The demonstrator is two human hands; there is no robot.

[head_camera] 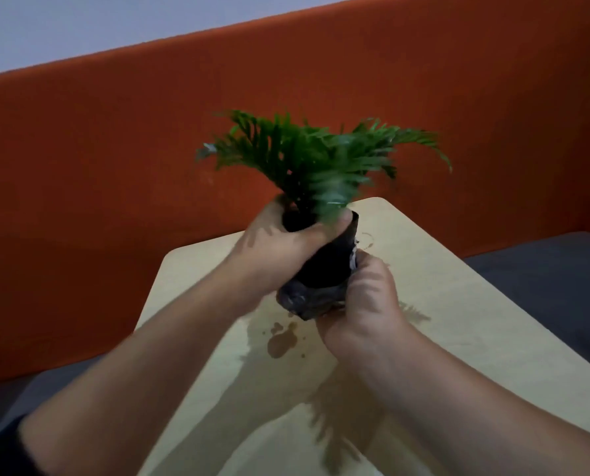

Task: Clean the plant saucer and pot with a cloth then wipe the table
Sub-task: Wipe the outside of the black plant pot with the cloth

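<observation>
A small black pot [331, 259] with a green feathery plant [314, 156] is held above the pale wooden table [458, 304], tilted away from me. My left hand [276, 249] grips the pot around its rim. My right hand [365, 304] presses a dark grey cloth [307, 298] against the pot's bottom. A brown wet stain [281, 341] lies on the table just under the pot. No saucer shows in view. The frame is blurred by motion.
An orange padded partition [115, 166] stands behind the table. A faint ring mark [367, 239] sits on the table near its far corner. Dark grey floor or seat [544, 269] lies to the right of the table.
</observation>
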